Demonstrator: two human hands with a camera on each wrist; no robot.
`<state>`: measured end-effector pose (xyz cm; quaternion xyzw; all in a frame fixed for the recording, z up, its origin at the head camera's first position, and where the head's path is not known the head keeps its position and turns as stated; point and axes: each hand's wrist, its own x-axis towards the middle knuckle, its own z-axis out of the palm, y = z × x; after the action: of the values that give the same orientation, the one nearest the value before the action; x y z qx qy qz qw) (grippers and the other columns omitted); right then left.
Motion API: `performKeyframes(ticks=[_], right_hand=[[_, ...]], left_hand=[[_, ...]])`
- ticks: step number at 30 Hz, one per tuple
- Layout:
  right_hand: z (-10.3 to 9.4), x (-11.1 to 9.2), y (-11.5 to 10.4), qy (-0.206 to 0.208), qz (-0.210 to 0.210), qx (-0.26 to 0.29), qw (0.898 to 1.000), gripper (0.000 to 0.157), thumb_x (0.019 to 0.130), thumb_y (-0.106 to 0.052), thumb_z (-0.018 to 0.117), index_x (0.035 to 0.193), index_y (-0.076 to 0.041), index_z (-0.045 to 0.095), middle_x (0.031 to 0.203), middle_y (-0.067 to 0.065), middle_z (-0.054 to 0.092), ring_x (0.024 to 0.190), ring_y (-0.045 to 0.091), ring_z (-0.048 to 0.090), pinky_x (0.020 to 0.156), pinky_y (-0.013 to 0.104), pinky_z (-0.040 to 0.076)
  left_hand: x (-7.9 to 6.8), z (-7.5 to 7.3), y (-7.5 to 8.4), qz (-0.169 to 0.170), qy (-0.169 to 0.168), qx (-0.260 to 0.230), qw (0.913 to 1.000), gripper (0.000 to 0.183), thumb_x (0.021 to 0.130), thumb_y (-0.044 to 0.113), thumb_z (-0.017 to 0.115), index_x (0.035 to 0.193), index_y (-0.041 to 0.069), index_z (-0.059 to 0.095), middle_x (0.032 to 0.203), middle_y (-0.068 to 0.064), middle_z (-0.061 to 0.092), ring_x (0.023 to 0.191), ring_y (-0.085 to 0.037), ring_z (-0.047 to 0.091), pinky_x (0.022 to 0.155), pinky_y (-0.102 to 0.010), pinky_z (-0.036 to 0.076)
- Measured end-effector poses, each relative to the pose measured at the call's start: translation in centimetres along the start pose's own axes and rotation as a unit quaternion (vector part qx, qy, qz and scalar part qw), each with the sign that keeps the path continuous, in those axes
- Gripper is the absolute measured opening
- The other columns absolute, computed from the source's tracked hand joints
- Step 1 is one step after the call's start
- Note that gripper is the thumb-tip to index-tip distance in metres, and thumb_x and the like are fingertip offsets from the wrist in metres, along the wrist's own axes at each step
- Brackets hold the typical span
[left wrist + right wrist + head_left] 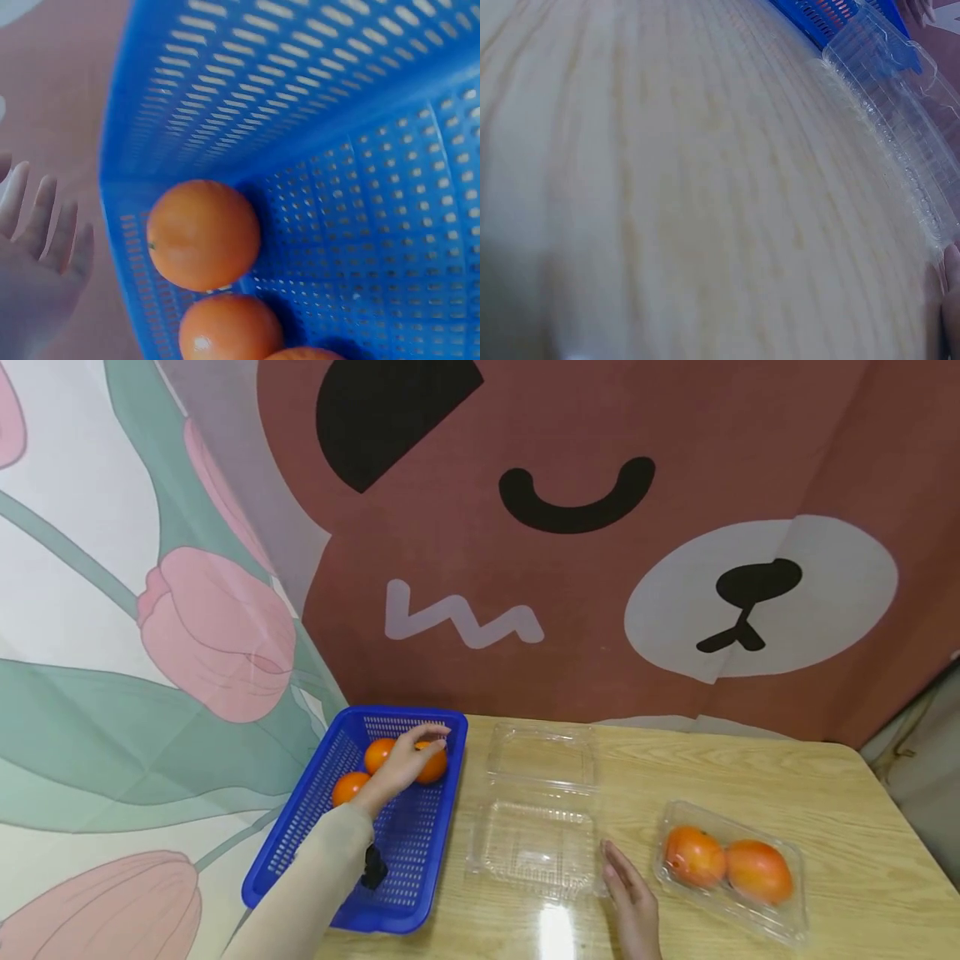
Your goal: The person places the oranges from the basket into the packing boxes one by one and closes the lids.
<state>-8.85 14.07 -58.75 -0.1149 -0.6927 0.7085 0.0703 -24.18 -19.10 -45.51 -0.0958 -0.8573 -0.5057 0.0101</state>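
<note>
My left hand [405,764] reaches over the blue basket [442,860], its fingers extended above the rightmost tomato [432,767]. In the left wrist view the left hand [41,277] has its fingers apart, with nothing between them; a tomato [204,235] lies in the basket corner. Two more tomatoes [351,788] are partly hidden by the left arm. An opened clear plastic clamshell box [536,852] lies on the table, its lid [542,756] folded back toward the wall. My right hand [630,893] is at the box's right edge, fingers loosely extended, seemingly touching it.
A closed clear box [731,906] holding two tomatoes [759,870] sits right of my right hand. Behind the wooden table [847,810] hangs a bear-print cloth [570,677]. A small black object [373,867] shows beside the left forearm.
</note>
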Motion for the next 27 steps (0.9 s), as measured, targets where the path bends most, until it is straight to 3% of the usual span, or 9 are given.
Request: performKeyframes(ticks=[4, 8, 10, 14, 17, 21, 27], right_hand=[[0.0, 0.0, 0.1, 0.0, -0.011, -0.001, 1.0, 0.042, 0.096, -0.022, 0.051, 0.132, 0.0, 0.049, 0.127, -0.009, 0.054, 0.107, -0.012, 0.049, 0.086, 0.007, 0.038], [0.1, 0.0, 0.2, 0.005, -0.009, 0.0, 1.0, 0.041, 0.096, -0.021, 0.052, 0.131, -0.001, 0.05, 0.122, -0.016, 0.056, 0.107, -0.011, 0.049, 0.087, 0.008, 0.039], [0.1, 0.0, 0.2, 0.005, -0.003, -0.007, 1.0, 0.041, 0.096, -0.023, 0.052, 0.131, -0.003, 0.05, 0.122, -0.017, 0.055, 0.107, -0.012, 0.049, 0.086, 0.008, 0.039], [0.1, 0.0, 0.0, 0.0, 0.009, -0.023, 1.0, 0.042, 0.096, -0.027, 0.051, 0.133, -0.006, 0.05, 0.131, -0.003, 0.053, 0.107, -0.013, 0.048, 0.086, 0.007, 0.038], [0.0, -0.1, -0.2, -0.005, 0.017, -0.03, 0.999, 0.044, 0.096, -0.029, 0.05, 0.134, -0.007, 0.049, 0.136, 0.008, 0.049, 0.107, -0.014, 0.047, 0.085, 0.006, 0.038], [0.0, 0.0, -0.2, -0.005, 0.022, -0.032, 0.999, 0.044, 0.096, -0.03, 0.049, 0.134, -0.008, 0.049, 0.137, 0.011, 0.047, 0.106, -0.015, 0.046, 0.085, 0.005, 0.037], [0.0, 0.1, -0.1, -0.004, 0.02, -0.029, 0.999, 0.043, 0.096, -0.03, 0.049, 0.134, -0.008, 0.049, 0.136, 0.01, 0.048, 0.107, -0.015, 0.047, 0.086, 0.006, 0.038]], left_hand=[[0.4, -0.2, -0.5, -0.01, 0.022, 0.099, 0.9948, 0.023, 0.092, 0.017, 0.058, 0.113, 0.008, 0.064, 0.116, -0.007, 0.061, 0.112, -0.026, 0.053, 0.099, -0.046, 0.037], [0.7, -0.1, -1.1, -0.019, 0.032, 0.232, 0.9719, 0.025, 0.089, 0.023, 0.061, 0.112, 0.014, 0.066, 0.118, -0.007, 0.06, 0.116, -0.028, 0.05, 0.099, -0.046, 0.036], [0.9, 0.0, -1.5, -0.031, 0.028, 0.272, 0.9614, 0.029, 0.088, 0.025, 0.062, 0.115, 0.015, 0.065, 0.121, -0.008, 0.058, 0.116, -0.029, 0.05, 0.098, -0.047, 0.037], [1.1, 0.3, -1.9, -0.06, 0.023, 0.3, 0.9517, 0.037, 0.085, 0.028, 0.065, 0.12, 0.015, 0.062, 0.124, -0.012, 0.055, 0.115, -0.032, 0.049, 0.096, -0.05, 0.038], [1.2, 0.4, -2.0, -0.079, 0.02, 0.298, 0.9511, 0.042, 0.085, 0.027, 0.065, 0.124, 0.014, 0.059, 0.127, -0.015, 0.053, 0.116, -0.035, 0.048, 0.095, -0.054, 0.038], [1.4, 0.7, -2.4, -0.088, 0.01, 0.303, 0.9488, 0.045, 0.085, 0.024, 0.063, 0.127, 0.011, 0.056, 0.128, -0.018, 0.051, 0.115, -0.036, 0.049, 0.094, -0.056, 0.038], [1.3, 1.0, -3.3, -0.082, -0.01, 0.342, 0.936, 0.049, 0.082, 0.022, 0.065, 0.128, 0.008, 0.054, 0.123, -0.019, 0.051, 0.107, -0.039, 0.052, 0.089, -0.056, 0.041]])
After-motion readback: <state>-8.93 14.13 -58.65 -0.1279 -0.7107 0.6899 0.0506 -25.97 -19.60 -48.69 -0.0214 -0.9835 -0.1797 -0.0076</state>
